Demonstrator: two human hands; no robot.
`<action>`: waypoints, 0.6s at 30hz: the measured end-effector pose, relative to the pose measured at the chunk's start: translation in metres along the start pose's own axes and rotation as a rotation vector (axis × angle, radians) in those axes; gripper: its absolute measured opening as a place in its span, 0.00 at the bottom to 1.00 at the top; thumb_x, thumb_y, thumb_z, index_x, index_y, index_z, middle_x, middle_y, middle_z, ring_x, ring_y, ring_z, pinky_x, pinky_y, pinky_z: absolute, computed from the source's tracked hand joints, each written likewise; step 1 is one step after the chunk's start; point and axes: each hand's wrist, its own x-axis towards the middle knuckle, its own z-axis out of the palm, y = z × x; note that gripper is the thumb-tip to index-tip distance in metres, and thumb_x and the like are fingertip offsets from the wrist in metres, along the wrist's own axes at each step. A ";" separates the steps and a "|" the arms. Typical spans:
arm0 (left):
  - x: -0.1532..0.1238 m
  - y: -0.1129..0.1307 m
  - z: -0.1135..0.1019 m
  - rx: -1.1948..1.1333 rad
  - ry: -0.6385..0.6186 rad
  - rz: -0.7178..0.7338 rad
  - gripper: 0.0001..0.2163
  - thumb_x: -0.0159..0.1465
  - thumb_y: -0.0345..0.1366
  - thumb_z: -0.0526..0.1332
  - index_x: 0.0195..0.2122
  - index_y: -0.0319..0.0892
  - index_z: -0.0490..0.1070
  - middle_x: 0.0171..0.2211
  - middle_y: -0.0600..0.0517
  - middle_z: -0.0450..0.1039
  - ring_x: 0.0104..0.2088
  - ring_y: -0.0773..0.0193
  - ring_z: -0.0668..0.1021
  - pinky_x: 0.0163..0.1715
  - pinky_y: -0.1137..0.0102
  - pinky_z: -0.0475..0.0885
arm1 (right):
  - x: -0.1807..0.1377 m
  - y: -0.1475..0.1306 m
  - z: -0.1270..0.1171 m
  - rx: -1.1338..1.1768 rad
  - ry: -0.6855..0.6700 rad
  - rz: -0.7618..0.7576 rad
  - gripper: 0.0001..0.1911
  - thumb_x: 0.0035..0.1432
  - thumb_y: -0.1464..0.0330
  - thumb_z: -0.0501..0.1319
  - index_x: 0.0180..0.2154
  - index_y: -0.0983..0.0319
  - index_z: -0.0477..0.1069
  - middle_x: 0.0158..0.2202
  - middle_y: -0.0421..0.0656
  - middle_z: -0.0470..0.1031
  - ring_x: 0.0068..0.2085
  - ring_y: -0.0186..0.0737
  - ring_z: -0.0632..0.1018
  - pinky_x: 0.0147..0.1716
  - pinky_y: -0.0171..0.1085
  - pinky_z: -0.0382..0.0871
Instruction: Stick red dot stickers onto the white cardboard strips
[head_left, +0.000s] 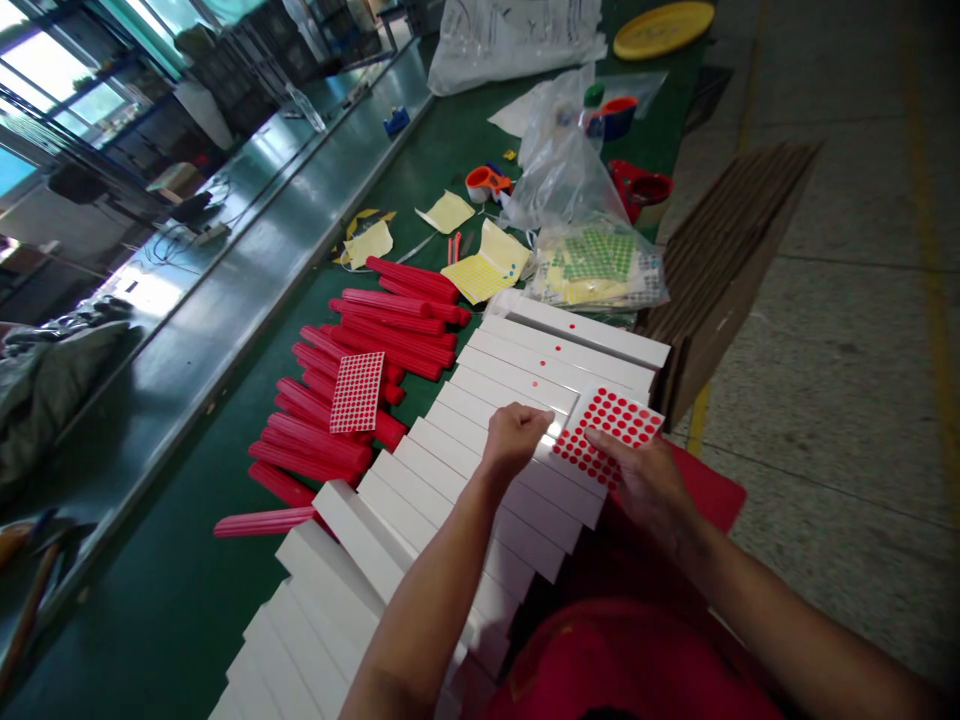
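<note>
My right hand (651, 485) grips a sheet of red dot stickers (609, 412), with its thumb on top and the other fingers beneath. Just left of the sheet, my left hand (517, 437) is closed in a pinch over the long white boxes (442, 455). Whatever is between its fingertips is too small to make out. The boxes lie side by side in a slanting row. Single red dots (558, 349) show on several boxes near the far end. Beyond the left hand, a second sheet of smaller red dots (358, 392) rests on red ribbed rods (390, 320).
Yellow sticker sheets (487, 265), an orange tape dispenser (487, 183) and a plastic bag of sticker sheets (600, 262) lie farther up the green table (172, 580). Flattened cardboard (731, 250) stands at the right edge. A metal-topped conveyor (247, 250) runs along the left.
</note>
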 end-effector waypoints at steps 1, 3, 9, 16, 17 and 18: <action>-0.006 0.000 -0.002 -0.065 -0.037 -0.004 0.13 0.58 0.44 0.62 0.26 0.39 0.76 0.21 0.54 0.70 0.26 0.66 0.72 0.26 0.73 0.63 | 0.001 0.001 0.000 -0.018 0.007 -0.010 0.13 0.38 0.67 0.74 0.28 0.60 0.74 0.29 0.43 0.81 0.28 0.48 0.81 0.28 0.40 0.75; -0.014 0.002 -0.006 -0.167 -0.068 -0.010 0.11 0.55 0.42 0.64 0.28 0.39 0.77 0.22 0.54 0.72 0.25 0.67 0.72 0.25 0.74 0.63 | 0.003 0.004 0.001 -0.038 0.018 -0.026 0.13 0.38 0.67 0.74 0.27 0.61 0.74 0.28 0.43 0.81 0.29 0.48 0.81 0.29 0.41 0.76; -0.019 0.007 -0.009 -0.216 -0.036 -0.029 0.07 0.51 0.36 0.64 0.26 0.38 0.77 0.22 0.54 0.73 0.24 0.69 0.72 0.25 0.74 0.64 | 0.001 0.011 0.008 -0.069 0.013 -0.029 0.14 0.37 0.66 0.75 0.25 0.62 0.73 0.23 0.43 0.79 0.25 0.48 0.80 0.28 0.42 0.75; -0.007 -0.004 -0.011 -0.261 -0.008 -0.068 0.09 0.53 0.38 0.63 0.28 0.37 0.76 0.21 0.54 0.71 0.22 0.70 0.69 0.23 0.75 0.62 | 0.007 0.018 0.008 -0.099 0.046 -0.042 0.15 0.37 0.64 0.75 0.26 0.64 0.74 0.23 0.44 0.79 0.22 0.46 0.78 0.24 0.41 0.74; 0.000 -0.008 -0.011 -0.234 0.040 -0.074 0.08 0.53 0.37 0.63 0.29 0.37 0.76 0.22 0.54 0.71 0.23 0.70 0.70 0.24 0.74 0.63 | 0.008 0.019 0.008 -0.098 0.048 -0.039 0.15 0.37 0.65 0.75 0.27 0.64 0.74 0.24 0.44 0.79 0.22 0.46 0.79 0.24 0.41 0.74; 0.007 -0.012 -0.012 -0.171 0.094 -0.073 0.08 0.54 0.37 0.62 0.28 0.37 0.76 0.23 0.54 0.72 0.24 0.69 0.70 0.25 0.74 0.63 | 0.008 0.020 0.008 -0.089 0.048 -0.032 0.16 0.36 0.65 0.75 0.27 0.64 0.74 0.25 0.44 0.80 0.23 0.46 0.79 0.24 0.42 0.75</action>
